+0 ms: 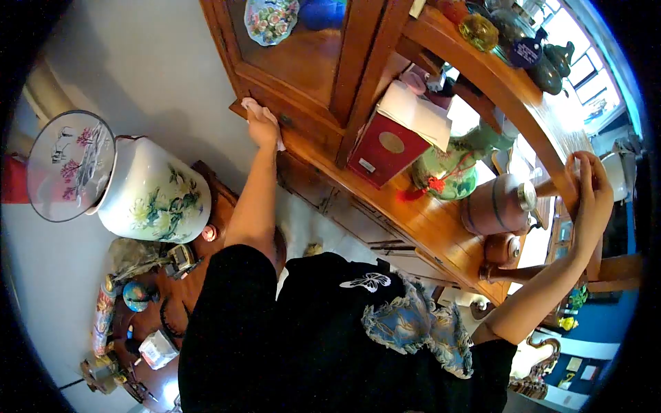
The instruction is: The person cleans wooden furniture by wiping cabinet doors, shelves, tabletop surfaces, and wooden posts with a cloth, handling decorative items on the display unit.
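My left hand (261,126) is closed on a pale crumpled cloth (253,105), pressed against the wooden ledge (296,142) at the lower left corner of a glass-fronted cabinet (292,62). Over at the right, my right hand (591,180) rests at the curved wooden frame (523,96) of the shelf unit, its fingers bent together near the frame's edge. What those fingers hold, if anything, I cannot make out. Below and left of it, a brown banded jar (492,205) stands on the shelf.
A red box (387,149), a green vase (451,172) and a small brown pot (501,249) share the shelf. Glass ornaments (478,32) line the upper shelf. On the left are a white floral jar (155,189), a round transparent fan (71,165) and a globe (135,296).
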A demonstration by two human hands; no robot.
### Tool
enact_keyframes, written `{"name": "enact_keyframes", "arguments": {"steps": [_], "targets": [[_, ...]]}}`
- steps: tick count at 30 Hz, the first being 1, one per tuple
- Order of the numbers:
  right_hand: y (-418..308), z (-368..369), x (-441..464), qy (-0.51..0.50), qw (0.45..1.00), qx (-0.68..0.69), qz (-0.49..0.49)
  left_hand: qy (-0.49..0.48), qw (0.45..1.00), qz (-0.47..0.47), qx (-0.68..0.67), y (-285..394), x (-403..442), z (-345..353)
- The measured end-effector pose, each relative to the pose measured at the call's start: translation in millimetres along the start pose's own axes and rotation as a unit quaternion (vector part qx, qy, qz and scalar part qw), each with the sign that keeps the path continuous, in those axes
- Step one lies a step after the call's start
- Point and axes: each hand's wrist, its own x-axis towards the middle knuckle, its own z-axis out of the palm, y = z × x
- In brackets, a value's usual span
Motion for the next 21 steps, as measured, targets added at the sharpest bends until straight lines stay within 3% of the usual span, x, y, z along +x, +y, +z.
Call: {"name": "enact_keyframes", "arguments": {"steps": [8, 9, 11, 14, 16, 17, 20, 21], "targets": [[-4.2, 2.2, -0.2, 0.018, 1.0, -0.003, -0.014, 0.004, 0.993, -0.033, -0.111, 55.1, -118.5, 3.2], [-2.1, 2.6, 0.8, 0.013, 1.0, 0.018, -0.021, -0.014, 0.948, -0.104, -0.301, 58.8, -125.3, 4.7], [3.1, 1.2, 3.3, 0.0, 1.0, 0.018, -0.017, -0.034, 0.863, -0.173, -0.472, 61.4, -140.6, 7.4], [8.1, 1.2, 4.6, 0.008, 0.999, 0.009, -0.037, -0.048, 0.901, -0.14, -0.408, 56.5, -160.5, 12.8], [9.3, 2.2, 5.0, 0.022, 0.998, -0.015, -0.057, -0.031, 0.96, -0.07, -0.27, 15.6, -163.1, 32.9], [10.3, 1.0, 5.2, 0.013, 0.999, -0.002, -0.052, -0.038, 0.946, -0.104, -0.306, 42.2, -175.8, 20.9], [11.4, 1.3, 6.1, 0.01, 0.999, 0.02, -0.04, -0.067, 0.956, -0.078, -0.274, 34.7, -194.4, 19.4], [12.6, 3.2, 6.0, 0.007, 0.999, 0.033, -0.031, -0.105, 0.923, -0.132, -0.346, 50.0, -201.7, 9.8]]}}
